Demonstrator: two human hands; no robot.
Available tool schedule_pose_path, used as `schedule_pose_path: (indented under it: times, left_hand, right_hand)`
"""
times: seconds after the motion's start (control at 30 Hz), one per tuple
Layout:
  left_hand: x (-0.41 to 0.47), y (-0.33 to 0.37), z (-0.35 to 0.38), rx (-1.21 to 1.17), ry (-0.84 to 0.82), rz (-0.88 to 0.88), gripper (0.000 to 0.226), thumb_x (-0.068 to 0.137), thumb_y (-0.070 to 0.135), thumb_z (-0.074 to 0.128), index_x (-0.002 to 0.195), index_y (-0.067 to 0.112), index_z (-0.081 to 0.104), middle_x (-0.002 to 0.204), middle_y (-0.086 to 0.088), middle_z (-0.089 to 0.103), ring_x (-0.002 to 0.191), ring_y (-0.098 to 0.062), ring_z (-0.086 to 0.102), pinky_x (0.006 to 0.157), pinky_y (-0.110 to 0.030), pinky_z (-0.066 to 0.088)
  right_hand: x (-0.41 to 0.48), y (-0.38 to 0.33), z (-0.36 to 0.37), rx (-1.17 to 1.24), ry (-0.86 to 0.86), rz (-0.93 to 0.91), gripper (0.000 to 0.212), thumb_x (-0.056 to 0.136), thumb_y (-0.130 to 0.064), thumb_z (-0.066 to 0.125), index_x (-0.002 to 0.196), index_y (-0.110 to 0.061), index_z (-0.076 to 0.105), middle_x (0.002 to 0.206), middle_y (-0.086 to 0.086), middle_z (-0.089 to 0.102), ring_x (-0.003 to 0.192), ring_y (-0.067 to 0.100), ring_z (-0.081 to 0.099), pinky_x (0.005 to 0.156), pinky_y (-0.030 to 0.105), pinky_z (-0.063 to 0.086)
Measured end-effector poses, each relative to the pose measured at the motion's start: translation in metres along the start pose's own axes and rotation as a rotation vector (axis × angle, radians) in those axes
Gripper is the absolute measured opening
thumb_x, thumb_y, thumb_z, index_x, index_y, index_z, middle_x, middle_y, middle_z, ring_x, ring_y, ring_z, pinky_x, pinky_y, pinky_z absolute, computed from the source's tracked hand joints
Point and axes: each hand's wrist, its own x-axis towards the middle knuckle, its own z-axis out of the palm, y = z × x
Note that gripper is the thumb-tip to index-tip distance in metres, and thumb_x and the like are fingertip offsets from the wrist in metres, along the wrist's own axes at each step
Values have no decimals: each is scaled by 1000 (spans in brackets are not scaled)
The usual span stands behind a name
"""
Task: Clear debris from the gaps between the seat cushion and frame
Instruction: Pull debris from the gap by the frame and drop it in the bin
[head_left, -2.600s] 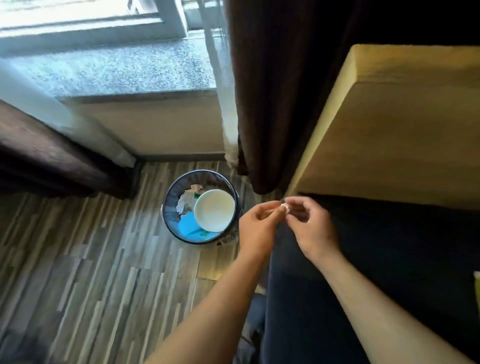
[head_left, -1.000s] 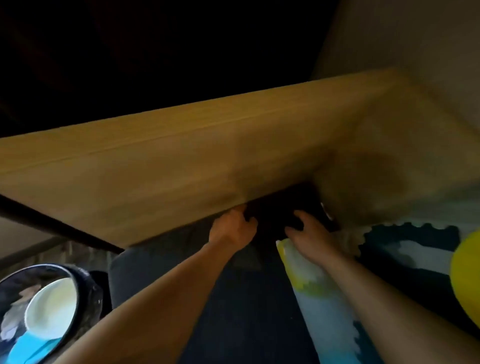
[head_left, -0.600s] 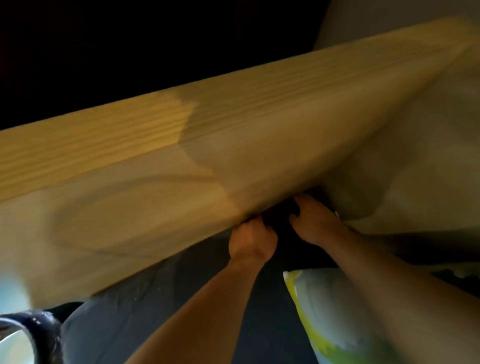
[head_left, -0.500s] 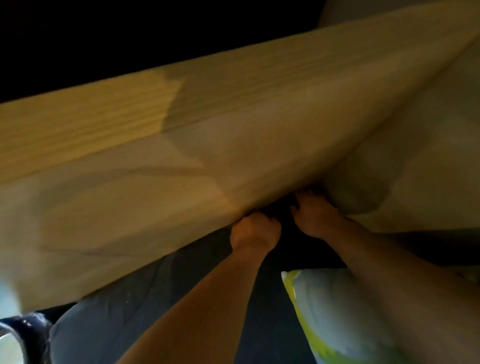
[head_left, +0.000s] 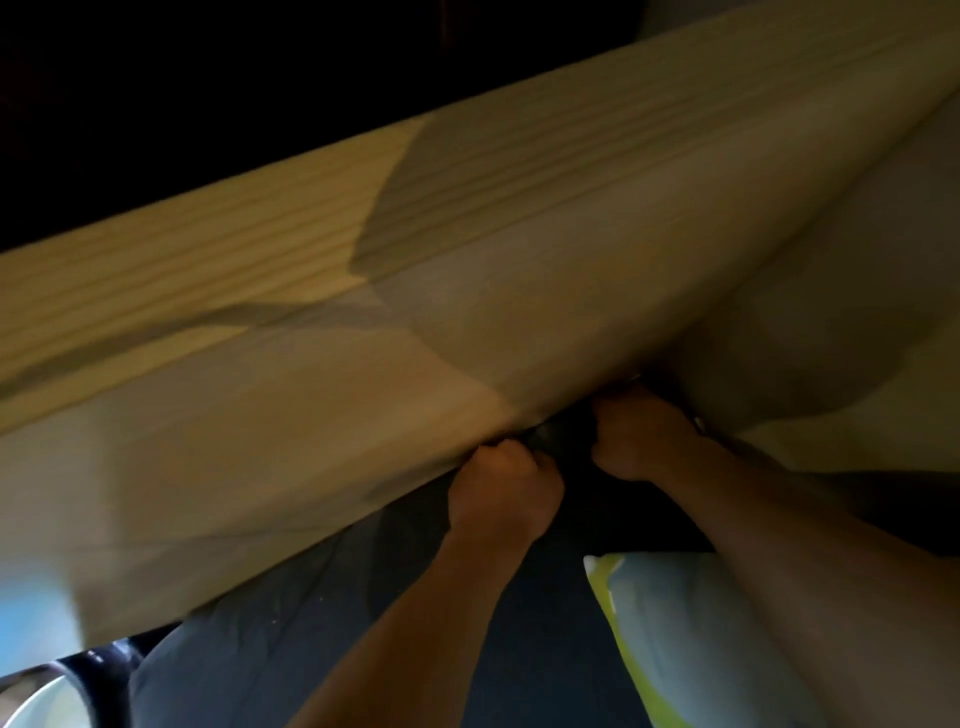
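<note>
Landmark: wood frame (head_left: 311, 395), the broad pale board crossing the view.

Change: approx. 2.6 s ago both hands were off the seat, near a bin, pinching a small pale scrap between them. 1 s ago they had reached the dark corner under the frame. Now both are pushed in deeper and closer together, and the view has moved in tight. Judgement: one scrap disposed of, second probe of the gap under way; task part done.

Hands: left hand (head_left: 501, 493) sits just under the frame's lower edge, fingers curled in a fist, tips tucked toward the gap (head_left: 563, 434). Holding anything? Cannot tell. Right hand (head_left: 641, 439) is beside it, at the inner corner where the frame meets the back panel (head_left: 831, 312); knuckles bent, fingertips hidden in the dark pocket. Grasp: cannot tell.

Debris: none visible. If any remains it is inside the gap, between the two hands and below the frame edge; too dark to confirm.

Materials: frame is smooth wood w/ straight grain lines, flat faces, hard square edge, half in shadow. Cushion (head_left: 291, 654) below the frame is dark navy fabric, soft, creased. Pillow (head_left: 675, 634) lies below the right forearm, well clear of the frame: pale blue, yellow-green edge, plump corner. Bin (head_left: 88, 691) rim shows at the frame's low left end, dark, round.
</note>
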Motion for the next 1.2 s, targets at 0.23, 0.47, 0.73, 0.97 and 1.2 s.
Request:
schedule_pose_path:
  times: [0.23,0.47,0.73,0.97,1.2]
  left_hand:
    - [3,5,-7,251,-210,-76,34,94,30,36,97,14,66,114,-11,66,110,-29,56,101,-42,36]
    - [25,11,6,183,-347,-120,41,93,38,38,119,15,59,133,-13,55,124,-32,49,104,-46,38]
    - [16,-24,17,-233,-117,-113,41,83,35,34,108,22,63,123,-11,62,116,-31,52,94,-36,35]
    - [19,-38,12,-763,-172,-237,43,85,24,47,126,12,57,120,0,59,115,-24,57,96,-33,46]
    - [9,-44,22,-771,-8,-26,21,89,14,56,93,21,75,104,-6,72,104,-23,64,95,-39,49]
  right_hand:
    - [-7,-10,0,133,43,-153,39,81,-22,51,119,-17,55,121,12,58,110,32,54,93,40,47]
    - [-4,-20,-4,26,-29,-170,31,84,-29,49,104,-9,61,110,13,63,100,28,59,86,36,49]
    - [-13,-56,6,31,48,-253,27,82,-28,53,98,-8,62,105,16,65,98,34,62,74,34,47]
    - [-15,-73,21,244,95,-198,24,80,-17,55,99,-3,61,108,20,62,102,36,56,82,36,47]
    - [-25,-72,23,540,135,-134,17,70,-7,50,81,-3,62,95,16,64,99,31,56,83,33,46]
